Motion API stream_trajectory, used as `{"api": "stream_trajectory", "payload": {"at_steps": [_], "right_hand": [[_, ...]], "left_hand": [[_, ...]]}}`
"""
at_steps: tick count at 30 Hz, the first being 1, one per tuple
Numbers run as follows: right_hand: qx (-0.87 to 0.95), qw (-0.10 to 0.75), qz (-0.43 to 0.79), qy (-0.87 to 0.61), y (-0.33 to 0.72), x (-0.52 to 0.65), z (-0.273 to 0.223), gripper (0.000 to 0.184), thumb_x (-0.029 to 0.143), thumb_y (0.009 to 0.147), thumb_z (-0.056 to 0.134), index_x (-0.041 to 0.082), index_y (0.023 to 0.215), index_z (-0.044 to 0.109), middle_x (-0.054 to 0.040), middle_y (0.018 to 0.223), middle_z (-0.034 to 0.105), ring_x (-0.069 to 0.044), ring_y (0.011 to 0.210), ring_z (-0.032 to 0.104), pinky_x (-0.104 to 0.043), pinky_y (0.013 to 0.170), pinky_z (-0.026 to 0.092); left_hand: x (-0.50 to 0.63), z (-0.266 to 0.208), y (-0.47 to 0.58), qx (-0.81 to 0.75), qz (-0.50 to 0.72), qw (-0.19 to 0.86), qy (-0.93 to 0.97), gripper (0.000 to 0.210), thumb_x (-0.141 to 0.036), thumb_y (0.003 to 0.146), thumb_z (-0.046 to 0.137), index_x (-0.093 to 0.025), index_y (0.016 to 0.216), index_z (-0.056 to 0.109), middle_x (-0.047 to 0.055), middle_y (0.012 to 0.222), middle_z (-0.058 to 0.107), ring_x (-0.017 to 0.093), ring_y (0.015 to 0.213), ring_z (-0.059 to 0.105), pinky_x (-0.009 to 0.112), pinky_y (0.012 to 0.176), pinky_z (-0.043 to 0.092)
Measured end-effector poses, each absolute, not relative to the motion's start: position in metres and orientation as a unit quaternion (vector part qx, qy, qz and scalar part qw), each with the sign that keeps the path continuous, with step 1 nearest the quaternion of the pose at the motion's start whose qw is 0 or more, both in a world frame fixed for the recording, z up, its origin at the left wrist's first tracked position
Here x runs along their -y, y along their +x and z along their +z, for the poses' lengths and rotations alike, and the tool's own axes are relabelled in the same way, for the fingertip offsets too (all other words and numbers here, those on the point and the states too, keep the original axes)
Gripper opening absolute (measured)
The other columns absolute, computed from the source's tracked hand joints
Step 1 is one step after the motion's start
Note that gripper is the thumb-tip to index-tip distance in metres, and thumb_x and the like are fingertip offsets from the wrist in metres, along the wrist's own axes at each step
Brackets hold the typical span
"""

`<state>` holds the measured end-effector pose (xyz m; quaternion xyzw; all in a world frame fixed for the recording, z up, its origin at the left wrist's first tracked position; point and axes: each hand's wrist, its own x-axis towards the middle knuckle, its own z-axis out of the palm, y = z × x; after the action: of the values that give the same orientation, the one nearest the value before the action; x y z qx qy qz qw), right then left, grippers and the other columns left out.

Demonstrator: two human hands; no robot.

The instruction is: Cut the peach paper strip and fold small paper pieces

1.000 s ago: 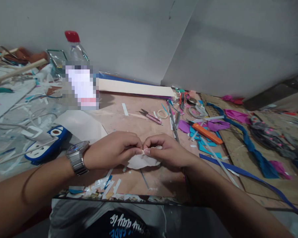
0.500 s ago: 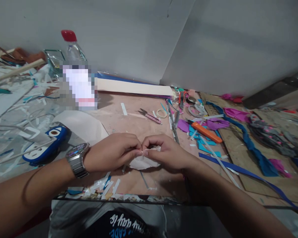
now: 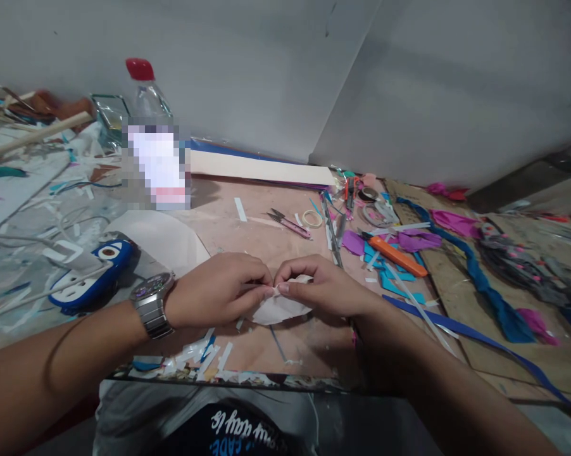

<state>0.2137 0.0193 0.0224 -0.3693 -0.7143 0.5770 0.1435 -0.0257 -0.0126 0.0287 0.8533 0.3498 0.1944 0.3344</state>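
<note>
Just above the table's front half, my left hand [image 3: 231,285] and my right hand [image 3: 316,285] meet at the fingertips. Both pinch the edge of a small piece of thin white paper [image 3: 276,309], which looks gathered or folded where thumbs and forefingers come together. Its lower part hangs below the fingers in a curved flap; the upper part is partly hidden by my hands. A metal-banded watch [image 3: 153,305] is on my left wrist. A larger rounded white sheet [image 3: 159,240] lies behind my left hand.
Pink thread snips [image 3: 290,224] and a tape ring [image 3: 313,218] lie beyond my hands. An orange cutter [image 3: 397,255] rests among coloured scraps to the right. A blue power strip [image 3: 95,275] with cables sits left, a red-capped bottle [image 3: 147,95] behind. A blue ribbon [image 3: 485,345] crosses at right.
My hands keep pinching the white paper at nearly the same spot, with only slight finger movement. The whole view has shifted a little.
</note>
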Motion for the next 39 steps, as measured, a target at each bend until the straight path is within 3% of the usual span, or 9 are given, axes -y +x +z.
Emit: {"api": "stream_trajectory", "payload": {"at_steps": [12,19,24,32,39], "right_hand": [[0.662,0.125,0.652,-0.347,0.22,-0.026,0.015,0.037,0.052,0.083,0.08,0.015,0.084,0.079,-0.0045,0.086,0.073,-0.016,0.08,0.061,-0.029,0.077,0.047],[0.627,0.105,0.681,-0.365,0.225,-0.028,0.011,0.043,0.056,0.079,0.083,0.014,0.089,0.081,-0.0062,0.087,0.072,-0.014,0.076,0.059,-0.025,0.063,0.045],[0.605,0.088,0.702,-0.365,0.225,-0.029,0.012,0.041,0.052,0.075,0.088,0.012,0.082,0.081,-0.0048,0.081,0.071,-0.012,0.071,0.057,-0.023,0.061,0.043],[0.48,0.169,0.785,-0.353,0.225,-0.024,0.012,0.041,0.044,0.065,0.096,0.011,0.073,0.075,-0.0006,0.067,0.067,-0.008,0.058,0.055,-0.019,0.054,0.04],[0.411,0.243,0.82,-0.315,0.223,-0.022,0.014,0.044,0.043,0.061,0.099,0.011,0.076,0.074,-0.0016,0.071,0.069,-0.01,0.064,0.064,-0.019,0.063,0.052]], "left_hand": [[0.013,0.028,-0.028,-0.352,0.202,0.343,0.847,0.026,-0.033,0.101,0.054,-0.016,0.094,0.073,0.003,0.084,0.07,0.016,0.077,0.061,0.028,0.072,0.04],[0.011,0.03,-0.027,-0.358,0.205,0.372,0.831,0.025,-0.032,0.099,0.055,-0.016,0.097,0.075,0.004,0.084,0.071,0.016,0.076,0.06,0.027,0.071,0.04],[0.011,0.031,-0.028,-0.357,0.213,0.388,0.823,0.025,-0.031,0.1,0.055,-0.015,0.093,0.074,0.003,0.082,0.07,0.015,0.074,0.058,0.026,0.07,0.04],[0.009,0.032,-0.03,-0.338,0.238,0.567,0.713,0.029,-0.039,0.101,0.059,-0.014,0.09,0.07,-0.001,0.075,0.062,0.01,0.067,0.052,0.02,0.062,0.041],[0.002,0.032,-0.034,-0.309,0.261,0.656,0.637,0.023,-0.032,0.098,0.066,-0.012,0.087,0.069,-0.001,0.078,0.063,0.008,0.069,0.051,0.018,0.063,0.041]]}}
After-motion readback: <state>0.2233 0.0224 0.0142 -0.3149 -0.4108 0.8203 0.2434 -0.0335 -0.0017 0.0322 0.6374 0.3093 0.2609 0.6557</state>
